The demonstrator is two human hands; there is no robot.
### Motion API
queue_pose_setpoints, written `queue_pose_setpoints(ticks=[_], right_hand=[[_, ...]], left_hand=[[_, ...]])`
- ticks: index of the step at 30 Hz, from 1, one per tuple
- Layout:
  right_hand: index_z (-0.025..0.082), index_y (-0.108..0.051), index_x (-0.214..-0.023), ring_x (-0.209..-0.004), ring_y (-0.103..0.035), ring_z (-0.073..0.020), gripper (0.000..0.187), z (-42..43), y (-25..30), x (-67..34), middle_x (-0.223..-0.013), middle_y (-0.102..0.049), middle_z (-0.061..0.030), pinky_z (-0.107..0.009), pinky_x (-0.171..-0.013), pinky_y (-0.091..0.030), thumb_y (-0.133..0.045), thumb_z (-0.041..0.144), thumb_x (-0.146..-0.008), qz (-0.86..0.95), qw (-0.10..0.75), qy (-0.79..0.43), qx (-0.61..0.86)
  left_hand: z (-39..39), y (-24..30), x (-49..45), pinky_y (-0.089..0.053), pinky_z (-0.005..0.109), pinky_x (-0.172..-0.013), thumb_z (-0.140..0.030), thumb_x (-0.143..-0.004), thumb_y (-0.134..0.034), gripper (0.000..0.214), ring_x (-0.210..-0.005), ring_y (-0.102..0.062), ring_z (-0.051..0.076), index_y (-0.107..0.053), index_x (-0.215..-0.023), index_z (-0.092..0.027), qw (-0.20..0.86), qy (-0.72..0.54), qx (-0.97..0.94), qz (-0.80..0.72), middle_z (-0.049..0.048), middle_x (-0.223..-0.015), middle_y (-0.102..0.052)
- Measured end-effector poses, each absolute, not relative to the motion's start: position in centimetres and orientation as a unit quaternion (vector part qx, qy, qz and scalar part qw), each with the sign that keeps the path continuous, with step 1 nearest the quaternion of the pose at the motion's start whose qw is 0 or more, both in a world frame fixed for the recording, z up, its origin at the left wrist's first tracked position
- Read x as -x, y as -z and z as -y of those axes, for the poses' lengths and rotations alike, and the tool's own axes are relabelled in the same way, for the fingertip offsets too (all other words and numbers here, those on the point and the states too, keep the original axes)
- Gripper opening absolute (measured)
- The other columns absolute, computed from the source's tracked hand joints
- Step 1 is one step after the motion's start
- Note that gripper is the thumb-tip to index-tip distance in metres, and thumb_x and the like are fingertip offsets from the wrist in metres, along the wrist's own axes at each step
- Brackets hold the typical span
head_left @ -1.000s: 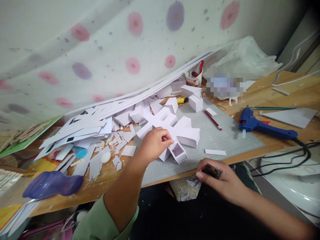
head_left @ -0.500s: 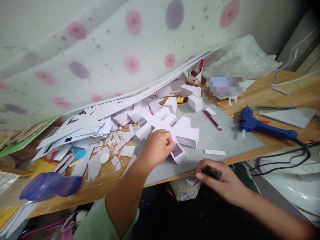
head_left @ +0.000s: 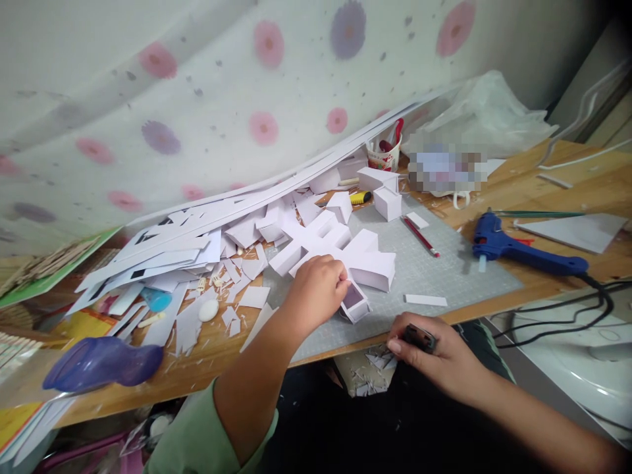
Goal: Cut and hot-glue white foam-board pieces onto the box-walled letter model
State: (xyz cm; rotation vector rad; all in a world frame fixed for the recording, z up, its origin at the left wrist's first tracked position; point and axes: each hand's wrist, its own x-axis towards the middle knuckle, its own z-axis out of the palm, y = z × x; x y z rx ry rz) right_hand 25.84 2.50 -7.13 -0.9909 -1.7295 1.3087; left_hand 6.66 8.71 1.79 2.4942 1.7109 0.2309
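A white card model (head_left: 326, 238) with several box-shaped arms sits on the grey cutting mat (head_left: 429, 275). My left hand (head_left: 318, 289) is closed at the model's near arm, an open-topped box, with thumb and fingers pinched at its edge; the fingertips are partly hidden. At the table's front edge, my right hand (head_left: 439, 352) is closed around a small black tool (head_left: 419, 338) with a squared end, whose exact kind I cannot make out. A narrow white strip (head_left: 425, 300) and a red pencil (head_left: 421, 237) lie on the mat.
A blue glue gun (head_left: 528, 249) with a black cable lies at the right. White card scraps (head_left: 241, 270) and sheets cover the left side, near a purple translucent object (head_left: 103, 363). A yellow cutter (head_left: 360, 197) and a cup of tools (head_left: 384, 158) stand behind.
The view has shifted very slightly. Both hands keep nearly the same positions, the left at the model and the right around the black tool.
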Motion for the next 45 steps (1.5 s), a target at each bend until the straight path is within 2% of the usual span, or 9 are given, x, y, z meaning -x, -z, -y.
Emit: queue_pose_setpoints(ticks=[9,12,15,17,21,26,35,40,45], right_hand=[[0.018,-0.056,-0.070,-0.058,-0.049,-0.0133,0.026,-2.5,7.1,-25.8,-0.060,-0.054,0.0005,-0.025,-0.056,-0.041,-0.055,0.039,-0.086,0.671,0.375,-0.510,0.386],[0.018,-0.064,-0.087,-0.066,-0.054,-0.0152,0.022,-2.6,7.1,-25.7,-0.072,-0.060,-0.0022,-0.027,-0.061,-0.045,-0.056,0.039,-0.086,0.651,0.393,-0.521,0.387],[0.020,-0.062,-0.113,-0.073,-0.058,-0.0165,0.034,-2.7,7.0,-25.4,-0.085,-0.062,-0.0042,-0.028,-0.065,-0.048,-0.056,0.039,-0.086,0.631,0.415,-0.535,0.378],[0.020,-0.059,-0.121,-0.076,-0.059,-0.0173,0.040,-2.9,6.7,-25.2,-0.088,-0.063,-0.0049,-0.029,-0.067,-0.049,-0.056,0.038,-0.086,0.630,0.421,-0.536,0.373],[0.020,-0.057,-0.126,-0.087,-0.060,-0.0203,0.044,-3.3,6.3,-24.8,-0.097,-0.065,-0.0071,-0.034,-0.076,-0.050,-0.057,0.036,-0.085,0.644,0.414,-0.518,0.382],[0.021,-0.059,-0.125,-0.098,-0.059,-0.0231,0.043,-3.9,6.2,-24.4,-0.107,-0.064,-0.0078,-0.039,-0.089,-0.047,-0.057,0.034,-0.084,0.657,0.411,-0.494,0.393],[0.017,-0.060,-0.124,-0.092,-0.059,-0.0227,0.043,-3.9,5.9,-24.1,-0.106,-0.062,-0.0096,-0.035,-0.075,-0.050,-0.054,0.036,-0.085,0.642,0.394,-0.518,0.406],[0.019,-0.057,-0.127,-0.077,-0.058,-0.0180,0.046,-3.8,6.4,-24.3,-0.103,-0.061,-0.0091,-0.030,-0.062,-0.049,-0.055,0.038,-0.085,0.641,0.391,-0.534,0.389],[0.019,-0.061,-0.121,-0.059,-0.051,-0.0116,0.042,-2.9,6.1,-24.8,-0.086,-0.058,-0.0043,-0.026,-0.054,-0.047,-0.058,0.039,-0.084,0.587,0.439,-0.558,0.388]], left_hand=[[-9.0,-1.1,-6.2,-0.044,0.027,-0.064,-0.013,-0.075,-0.061,0.010,-0.070,-0.057,0.015,-0.058,-0.067,-0.019,0.097,-0.110,-0.814,-0.562,0.0007,-0.074,-0.060],[-9.0,-1.0,-6.1,-0.044,0.027,-0.065,-0.012,-0.075,-0.061,0.010,-0.071,-0.057,0.015,-0.057,-0.068,-0.018,0.101,-0.117,-0.817,-0.556,0.0007,-0.074,-0.059],[-8.9,-1.1,-6.0,-0.044,0.027,-0.066,-0.011,-0.076,-0.060,0.010,-0.072,-0.057,0.015,-0.058,-0.069,-0.019,0.100,-0.116,-0.820,-0.552,0.0007,-0.075,-0.059],[-8.7,-1.2,-6.0,-0.045,0.027,-0.067,-0.011,-0.076,-0.061,0.008,-0.073,-0.058,0.016,-0.060,-0.072,-0.019,0.094,-0.107,-0.823,-0.550,0.0010,-0.077,-0.060],[-8.4,-1.5,-6.1,-0.045,0.028,-0.068,-0.013,-0.075,-0.064,0.006,-0.076,-0.059,0.017,-0.063,-0.078,-0.019,0.066,-0.076,-0.826,-0.555,0.0027,-0.083,-0.062],[-8.4,-1.5,-6.4,-0.044,0.029,-0.066,-0.015,-0.076,-0.062,0.004,-0.073,-0.059,0.017,-0.062,-0.073,-0.018,0.047,-0.065,-0.818,-0.569,0.0026,-0.079,-0.061],[-8.8,-2.2,-5.9,-0.040,0.026,-0.061,-0.012,-0.071,-0.062,0.009,-0.064,-0.053,0.013,-0.057,-0.065,-0.017,0.125,-0.153,-0.792,-0.577,-0.0011,-0.069,-0.057],[-7.7,-6.3,-4.2,-0.037,0.024,-0.056,-0.021,-0.071,-0.064,0.007,-0.059,-0.048,0.011,-0.059,-0.067,-0.017,0.148,-0.303,-0.724,-0.602,-0.0032,-0.064,-0.055],[-5.2,-6.1,-2.6,-0.032,0.021,-0.053,-0.025,-0.073,-0.063,0.014,-0.053,-0.042,0.008,-0.054,-0.067,-0.017,0.358,-0.417,-0.608,-0.573,-0.0057,-0.056,-0.048]])
